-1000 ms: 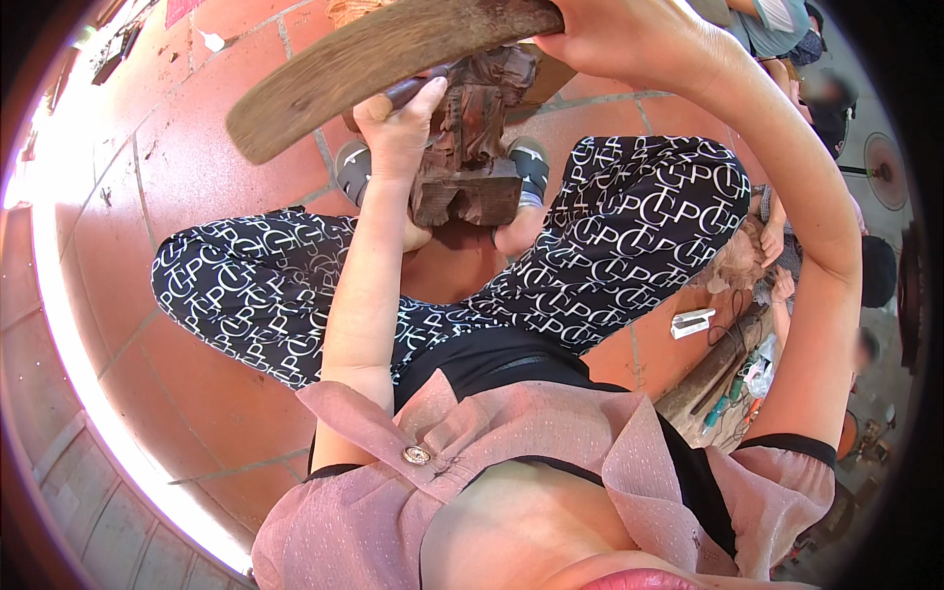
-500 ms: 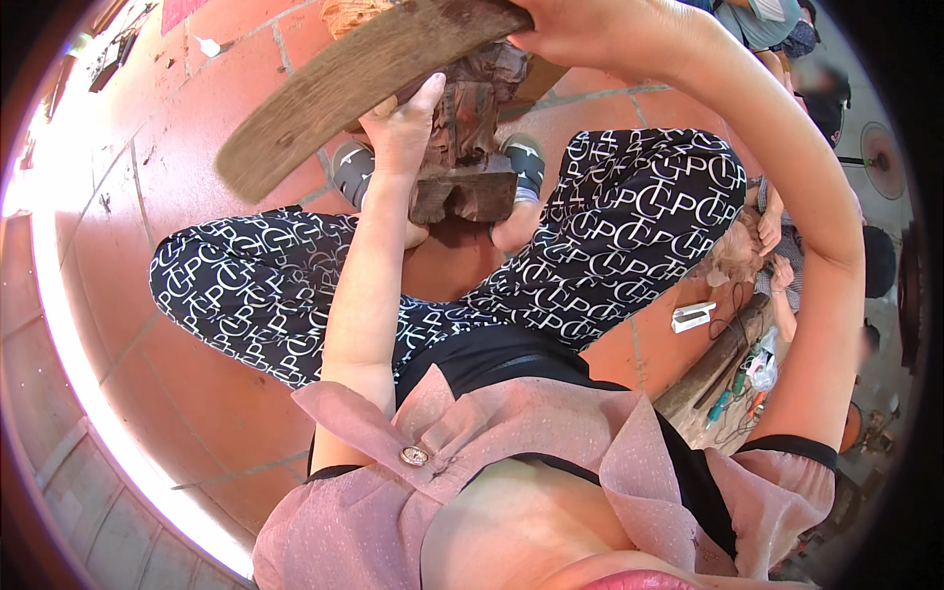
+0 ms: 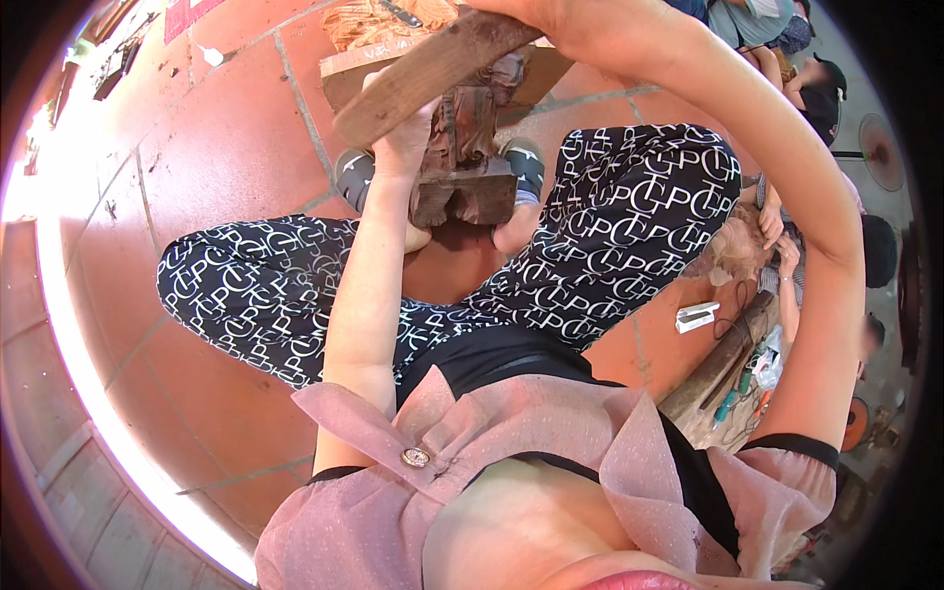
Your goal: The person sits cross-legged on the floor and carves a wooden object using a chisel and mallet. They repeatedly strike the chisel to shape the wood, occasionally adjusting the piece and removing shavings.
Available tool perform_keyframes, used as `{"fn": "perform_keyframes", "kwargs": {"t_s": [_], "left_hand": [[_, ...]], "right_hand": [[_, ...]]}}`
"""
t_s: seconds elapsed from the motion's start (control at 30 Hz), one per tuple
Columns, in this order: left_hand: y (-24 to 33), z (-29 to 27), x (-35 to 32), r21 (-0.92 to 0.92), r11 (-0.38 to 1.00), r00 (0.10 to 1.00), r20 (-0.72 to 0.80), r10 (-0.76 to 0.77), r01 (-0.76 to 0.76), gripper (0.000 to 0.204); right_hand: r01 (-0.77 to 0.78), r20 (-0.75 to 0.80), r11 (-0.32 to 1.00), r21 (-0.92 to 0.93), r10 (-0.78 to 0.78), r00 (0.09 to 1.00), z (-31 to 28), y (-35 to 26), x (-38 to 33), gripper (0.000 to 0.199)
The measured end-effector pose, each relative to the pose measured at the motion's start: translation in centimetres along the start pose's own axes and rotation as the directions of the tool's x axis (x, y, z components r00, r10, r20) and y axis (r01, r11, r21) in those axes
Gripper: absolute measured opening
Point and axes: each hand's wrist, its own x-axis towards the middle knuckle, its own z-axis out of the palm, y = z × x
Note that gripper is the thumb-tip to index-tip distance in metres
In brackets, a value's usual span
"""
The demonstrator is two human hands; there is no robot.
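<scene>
Carving: dark wooden block [image 3: 462, 167] stands on the red tile floor [image 3: 216, 147], clamped between the person's feet.
Left hand [image 3: 403, 138]: fingers pressed against the carving's upper part; what they grip cannot be told.
Right hand [image 3: 551, 20]: closed around a flat wooden mallet [image 3: 433, 74], raised over the carving.
</scene>
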Motion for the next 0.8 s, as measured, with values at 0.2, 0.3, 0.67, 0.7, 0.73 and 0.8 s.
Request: {"fn": "perform_keyframes", "kwargs": {"t_s": [0.2, 0.3, 0.67, 0.7, 0.73, 0.8], "left_hand": [[5.3, -1.7, -1.0, -0.262, 0.937, 0.968, 0.15, -0.199, 0.233, 0.018], [4.1, -2.0, -0.5, -0.264, 0.93, 0.967, 0.07, -0.246, 0.256, 0.021], [5.2, -0.3, -0.4, -0.24, 0.919, 0.95, 0.101, -0.297, 0.313, 0.023], [5.3, -0.2, -0.6, -0.227, 0.923, 0.95, 0.097, -0.297, 0.311, 0.023], [5.3, -0.1, -0.8, -0.213, 0.927, 0.951, 0.093, -0.296, 0.31, 0.023], [5.5, -0.1, -1.0, -0.203, 0.927, 0.948, 0.106, -0.301, 0.316, 0.024]], "right_hand": [[-0.128, -0.034, 0.928, 0.35, 0.149, 0.988, -1.1, 1.1, -1.5, 0.025], [-0.141, -0.095, 0.915, 0.378, 0.189, 0.977, -0.7, 1.6, -2.4, 0.025], [-0.077, -0.263, 0.922, 0.38, 0.187, 0.947, 1.9, 3.1, -5.7, 0.024], [-0.083, -0.255, 0.917, 0.39, 0.194, 0.947, 2.1, 3.0, -5.9, 0.024], [-0.09, -0.247, 0.912, 0.4, 0.201, 0.948, 2.3, 2.8, -6.1, 0.025], [-0.092, -0.234, 0.899, 0.429, 0.209, 0.95, 2.8, 2.4, -6.3, 0.026]]}}
